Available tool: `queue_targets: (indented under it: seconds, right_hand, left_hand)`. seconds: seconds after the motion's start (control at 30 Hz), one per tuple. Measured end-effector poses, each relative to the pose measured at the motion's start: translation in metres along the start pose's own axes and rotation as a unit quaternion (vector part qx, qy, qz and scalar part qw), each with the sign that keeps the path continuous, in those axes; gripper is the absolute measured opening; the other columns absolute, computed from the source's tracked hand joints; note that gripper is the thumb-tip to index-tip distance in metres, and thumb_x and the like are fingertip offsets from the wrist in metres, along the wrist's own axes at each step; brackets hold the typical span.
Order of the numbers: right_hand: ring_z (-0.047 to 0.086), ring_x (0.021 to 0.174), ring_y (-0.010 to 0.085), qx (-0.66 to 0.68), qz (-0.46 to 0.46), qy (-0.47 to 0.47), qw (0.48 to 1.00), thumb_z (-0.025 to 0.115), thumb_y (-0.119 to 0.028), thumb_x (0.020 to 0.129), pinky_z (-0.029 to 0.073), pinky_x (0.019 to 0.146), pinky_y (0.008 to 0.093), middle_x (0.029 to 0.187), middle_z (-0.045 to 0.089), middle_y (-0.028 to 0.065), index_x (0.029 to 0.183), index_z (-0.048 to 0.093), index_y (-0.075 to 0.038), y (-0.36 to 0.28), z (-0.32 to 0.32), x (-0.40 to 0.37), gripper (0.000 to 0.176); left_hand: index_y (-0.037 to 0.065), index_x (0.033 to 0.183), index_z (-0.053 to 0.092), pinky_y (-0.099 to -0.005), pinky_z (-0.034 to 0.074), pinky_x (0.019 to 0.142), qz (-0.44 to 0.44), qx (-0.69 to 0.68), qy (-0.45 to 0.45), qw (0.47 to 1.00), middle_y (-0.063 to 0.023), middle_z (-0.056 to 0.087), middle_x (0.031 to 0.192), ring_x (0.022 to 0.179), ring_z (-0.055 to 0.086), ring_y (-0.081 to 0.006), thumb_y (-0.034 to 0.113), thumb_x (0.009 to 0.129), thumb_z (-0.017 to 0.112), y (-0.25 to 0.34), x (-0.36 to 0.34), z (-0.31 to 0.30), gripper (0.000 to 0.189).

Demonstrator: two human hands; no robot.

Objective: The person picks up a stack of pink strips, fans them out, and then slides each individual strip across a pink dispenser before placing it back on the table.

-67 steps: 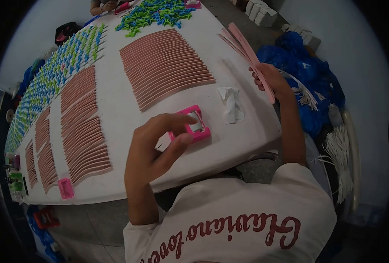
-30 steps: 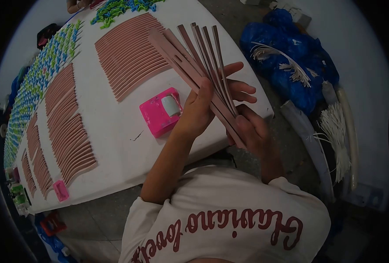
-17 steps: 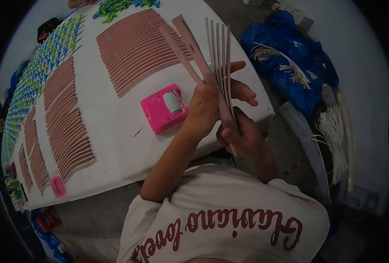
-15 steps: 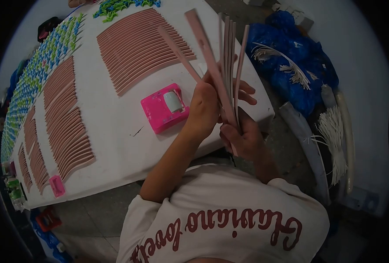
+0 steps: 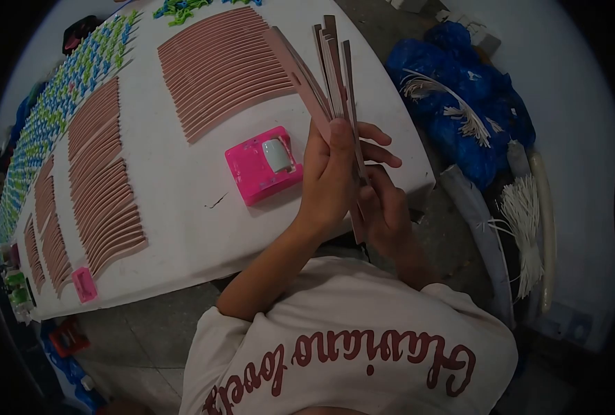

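Observation:
My left hand point(image 5: 327, 166) is closed round a bundle of flat dusty-pink strips point(image 5: 307, 90), its thumb pressed on their front. The strips stand nearly upright and fan out at the top; one on the left shows a slot near its end. Below, my right hand point(image 5: 389, 211) is closed on the lower end of the bundle, fingertips against the strips. Just left of my hands, a pink box with a pale roller point(image 5: 277, 155) sits on the white table point(image 5: 183, 228). Behind it lies a neat row of similar pink strips point(image 5: 228, 66).
More pink strips point(image 5: 103, 207) lie in rows at the left, beside a small pink tray point(image 5: 84, 284). Many green and blue pieces point(image 5: 79, 83) cover the table's far left. To the right are a blue plastic bag point(image 5: 453, 90), bundled white cords point(image 5: 525, 235) and long rolls.
The strip that stuck out to the left by itself has come in against the bundle. My left thumb now lies across the front of the strips, and the bundle's tops sit closer together.

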State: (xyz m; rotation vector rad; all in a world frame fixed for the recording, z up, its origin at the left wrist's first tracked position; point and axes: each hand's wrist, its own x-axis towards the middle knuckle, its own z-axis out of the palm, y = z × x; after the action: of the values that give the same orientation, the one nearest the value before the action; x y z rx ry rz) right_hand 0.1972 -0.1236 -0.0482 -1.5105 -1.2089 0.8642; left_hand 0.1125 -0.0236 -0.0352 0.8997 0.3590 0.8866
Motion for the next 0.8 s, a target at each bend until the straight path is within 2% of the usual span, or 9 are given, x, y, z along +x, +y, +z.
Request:
queue_targets:
  seconds: [0.13, 0.23, 0.3, 0.33, 0.4, 0.5, 0.63, 0.7, 0.8]
  right_hand:
    - [0.063, 0.066, 0.0144, 0.0, 0.013, 0.021, 1.0, 0.043, -0.032, 0.104, 0.048, 0.06, 0.0302, 0.07, 0.062, 0.0093, 0.114, 0.053, 0.003, 0.004, 0.004, 0.001, 0.037]
    - [0.063, 0.066, 0.0131, 0.028, 0.031, 0.029, 0.999, 0.044, -0.03, 0.104, 0.048, 0.059, 0.0292, 0.07, 0.062, 0.0094, 0.114, 0.053, 0.003, 0.008, 0.006, 0.0, 0.035]
    - [0.062, 0.066, 0.0126, 0.02, -0.035, 0.072, 0.997, 0.045, -0.027, 0.103, 0.047, 0.058, 0.0288, 0.07, 0.062, 0.0096, 0.112, 0.055, 0.003, 0.015, 0.009, 0.002, 0.033]
    - [0.062, 0.066, 0.0126, 0.02, -0.035, 0.072, 0.997, 0.045, -0.027, 0.103, 0.047, 0.058, 0.0288, 0.07, 0.062, 0.0096, 0.112, 0.055, 0.003, 0.017, 0.01, 0.002, 0.033]
    - [0.061, 0.065, 0.0122, 0.026, -0.041, 0.079, 0.996, 0.047, -0.023, 0.103, 0.047, 0.058, 0.0287, 0.07, 0.063, 0.0094, 0.108, 0.056, 0.003, 0.018, 0.01, 0.003, 0.029]
    - [0.061, 0.065, 0.0116, 0.003, -0.056, 0.089, 0.994, 0.048, -0.021, 0.102, 0.047, 0.058, 0.0285, 0.07, 0.062, 0.0087, 0.105, 0.057, 0.004, 0.012, 0.012, 0.004, 0.026]
    - [0.058, 0.064, 0.0098, 0.003, -0.048, 0.094, 0.994, 0.049, -0.021, 0.102, 0.046, 0.058, 0.0274, 0.069, 0.061, 0.0064, 0.105, 0.057, 0.003, 0.016, 0.011, 0.003, 0.025]
    - [0.055, 0.063, 0.0077, 0.026, -0.032, 0.09, 0.995, 0.05, -0.021, 0.102, 0.045, 0.057, 0.0258, 0.069, 0.059, 0.0036, 0.105, 0.057, 0.002, 0.018, 0.012, 0.002, 0.024]
    - [0.051, 0.064, 0.0057, 0.08, -0.019, 0.095, 0.992, 0.051, -0.02, 0.102, 0.043, 0.058, 0.024, 0.072, 0.057, 0.0009, 0.104, 0.057, 0.0, 0.021, 0.015, 0.003, 0.022]
  left_hand:
    - [0.003, 0.128, 0.039, -0.0362, 0.06, 0.062, 0.01, -0.027, 0.003, 1.0, -0.0168, 0.062, 0.099, 0.082, 0.07, -0.0311, 0.05, 0.104, 0.025, -0.007, -0.001, -0.003, 0.055]
    - [0.007, 0.13, 0.033, -0.0351, 0.058, 0.063, -0.009, -0.087, -0.03, 0.996, -0.0169, 0.06, 0.098, 0.08, 0.069, -0.0286, 0.046, 0.105, 0.029, -0.009, 0.0, -0.008, 0.047]
    - [0.006, 0.138, 0.032, -0.036, 0.058, 0.067, 0.006, -0.095, -0.042, 0.995, -0.0191, 0.061, 0.101, 0.081, 0.068, -0.0301, 0.048, 0.105, 0.026, -0.011, -0.001, -0.009, 0.054]
    - [0.006, 0.138, 0.032, -0.036, 0.058, 0.067, 0.006, -0.096, -0.042, 0.995, -0.0191, 0.061, 0.101, 0.081, 0.068, -0.0301, 0.048, 0.105, 0.026, -0.011, -0.001, -0.008, 0.054]
    - [0.006, 0.147, 0.026, -0.037, 0.058, 0.072, 0.006, -0.143, -0.047, 0.989, -0.0224, 0.061, 0.108, 0.085, 0.068, -0.0311, 0.047, 0.104, 0.024, -0.011, 0.0, -0.007, 0.059]
    - [0.006, 0.151, 0.019, -0.0381, 0.058, 0.075, 0.001, -0.128, -0.039, 0.991, -0.0247, 0.06, 0.115, 0.089, 0.068, -0.0317, 0.048, 0.104, 0.021, -0.01, 0.0, -0.007, 0.064]
    - [0.004, 0.151, 0.019, -0.0393, 0.057, 0.078, 0.01, -0.142, -0.042, 0.989, -0.0254, 0.059, 0.119, 0.094, 0.068, -0.0324, 0.045, 0.104, 0.024, -0.008, 0.0, -0.007, 0.062]
    - [0.005, 0.151, 0.02, -0.0404, 0.057, 0.082, 0.047, -0.116, -0.007, 0.992, -0.0247, 0.058, 0.122, 0.099, 0.067, -0.0329, 0.041, 0.105, 0.027, -0.008, 0.0, -0.004, 0.059]
    - [0.005, 0.15, 0.021, -0.0414, 0.057, 0.085, 0.026, -0.117, -0.037, 0.992, -0.0231, 0.057, 0.125, 0.102, 0.066, -0.0326, 0.039, 0.105, 0.028, -0.007, 0.001, -0.011, 0.056]
